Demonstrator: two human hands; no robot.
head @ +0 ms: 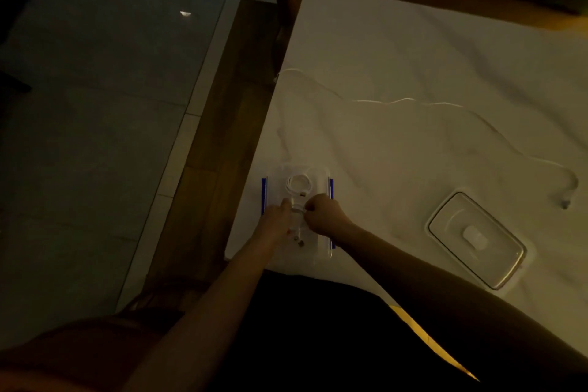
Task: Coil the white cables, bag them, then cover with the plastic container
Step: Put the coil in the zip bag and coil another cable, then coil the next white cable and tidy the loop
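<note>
A coiled white cable (297, 185) lies on a clear lid with blue clips (324, 181) near the bed's left edge. My left hand (276, 216) and my right hand (323, 212) meet just below the coil, both pinching a white cable bundle (294, 219) whose plug ends hang down. A long loose white cable (413, 102) trails across the sheet to a plug at the far right. A clear plastic container (477, 239) rests on the sheet to the right. No bag can be made out in the dim light.
The white bed sheet (413, 41) is wrinkled. A wooden bed frame edge (216, 137) and a tiled floor (95, 105) lie to the left. My dark clothing fills the bottom of the view.
</note>
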